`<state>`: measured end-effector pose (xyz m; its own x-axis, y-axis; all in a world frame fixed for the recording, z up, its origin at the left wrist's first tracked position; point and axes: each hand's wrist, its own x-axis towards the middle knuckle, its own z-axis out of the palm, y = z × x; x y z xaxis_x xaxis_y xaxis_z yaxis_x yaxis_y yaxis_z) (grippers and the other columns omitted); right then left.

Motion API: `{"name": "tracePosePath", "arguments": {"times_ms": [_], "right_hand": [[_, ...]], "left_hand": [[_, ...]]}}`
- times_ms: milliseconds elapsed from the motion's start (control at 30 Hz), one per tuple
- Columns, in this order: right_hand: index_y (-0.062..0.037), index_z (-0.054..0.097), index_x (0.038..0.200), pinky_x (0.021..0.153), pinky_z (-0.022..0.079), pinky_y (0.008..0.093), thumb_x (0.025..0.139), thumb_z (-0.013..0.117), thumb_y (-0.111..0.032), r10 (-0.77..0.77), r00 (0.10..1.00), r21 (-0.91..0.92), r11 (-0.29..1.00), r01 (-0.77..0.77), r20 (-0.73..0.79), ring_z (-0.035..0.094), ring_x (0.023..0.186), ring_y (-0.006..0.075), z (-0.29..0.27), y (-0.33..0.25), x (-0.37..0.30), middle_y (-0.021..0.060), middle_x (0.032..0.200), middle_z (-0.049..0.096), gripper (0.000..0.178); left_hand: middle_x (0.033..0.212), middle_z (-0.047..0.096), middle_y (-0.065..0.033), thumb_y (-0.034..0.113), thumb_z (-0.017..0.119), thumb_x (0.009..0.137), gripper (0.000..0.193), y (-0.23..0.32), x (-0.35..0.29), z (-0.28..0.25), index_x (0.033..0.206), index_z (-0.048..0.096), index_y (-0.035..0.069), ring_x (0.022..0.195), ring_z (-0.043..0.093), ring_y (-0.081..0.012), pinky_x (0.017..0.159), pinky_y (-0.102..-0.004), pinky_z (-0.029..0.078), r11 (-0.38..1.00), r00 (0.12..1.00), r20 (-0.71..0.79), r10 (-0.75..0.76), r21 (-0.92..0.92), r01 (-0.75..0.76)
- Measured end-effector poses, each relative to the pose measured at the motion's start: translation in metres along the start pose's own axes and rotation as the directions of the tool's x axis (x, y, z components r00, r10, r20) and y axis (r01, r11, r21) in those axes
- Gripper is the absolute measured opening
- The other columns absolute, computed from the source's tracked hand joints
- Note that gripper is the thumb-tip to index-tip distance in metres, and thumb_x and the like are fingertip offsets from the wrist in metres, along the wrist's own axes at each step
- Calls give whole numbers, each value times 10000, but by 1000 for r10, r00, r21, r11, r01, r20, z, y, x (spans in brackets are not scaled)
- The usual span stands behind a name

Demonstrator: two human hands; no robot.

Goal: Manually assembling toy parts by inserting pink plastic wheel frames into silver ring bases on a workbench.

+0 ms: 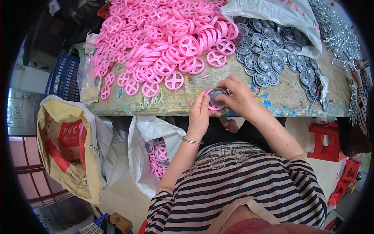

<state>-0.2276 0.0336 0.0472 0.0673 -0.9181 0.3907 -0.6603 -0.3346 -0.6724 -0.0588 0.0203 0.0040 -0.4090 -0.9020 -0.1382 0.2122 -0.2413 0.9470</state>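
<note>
both hands (240, 98) clasp a round pink wheel (212, 106) (grey disc (214, 93) set against it).

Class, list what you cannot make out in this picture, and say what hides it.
All in the head view:
- Middle of the held pink wheel: behind the grey disc.
- Part of that disc: under the right hand.
- Some piled grey discs: under the plastic bag.
- Pink pile: cut off by the top edge.

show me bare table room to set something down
On the paint-stained table, mostly free: front strip left of the left hand, before the spoked pink plastic wheels; right end, beyond round grey plastic discs. Crowded: the heaped back.
</note>
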Motion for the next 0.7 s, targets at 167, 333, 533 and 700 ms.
{"name": "tracePosePath", "arguments": {"times_ms": [167,333,533,700], "right_hand": [[-25,588,963,593,444,256,798,690,-75,305,952,324,898,-298,30,528,683,108,-16,-6,-4,21,811,561,200],[-68,581,1169,531,432,183,896,589,-86,511,830,591,605,-533,224,502,633,29,-32,-10,-8,-9,867,600,274],[-114,554,1275,537,432,182,910,585,-112,443,834,560,620,-550,328,488,629,17,-5,-27,-13,-30,843,586,367],[-115,540,1287,550,418,177,910,588,-106,498,827,641,551,-534,261,474,642,19,-7,-21,-9,-34,887,583,380]], "left_hand": [[966,602,-83,228,403,1012,339,2,1,1,1252,476,1,643,602,-128,543,-228,506,998,987,-157,-34,-66,24],[877,593,-45,234,414,1008,239,16,2,3,1194,439,86,585,549,-92,450,-200,408,954,957,-273,-97,-300,12],[934,579,-70,77,527,917,289,8,-8,14,1182,410,71,681,583,-122,514,-222,463,992,994,-94,63,114,-52],[1086,601,-93,90,515,934,269,11,-8,4,1193,516,19,977,602,-158,851,-288,499,989,992,-69,109,109,-101]]}}
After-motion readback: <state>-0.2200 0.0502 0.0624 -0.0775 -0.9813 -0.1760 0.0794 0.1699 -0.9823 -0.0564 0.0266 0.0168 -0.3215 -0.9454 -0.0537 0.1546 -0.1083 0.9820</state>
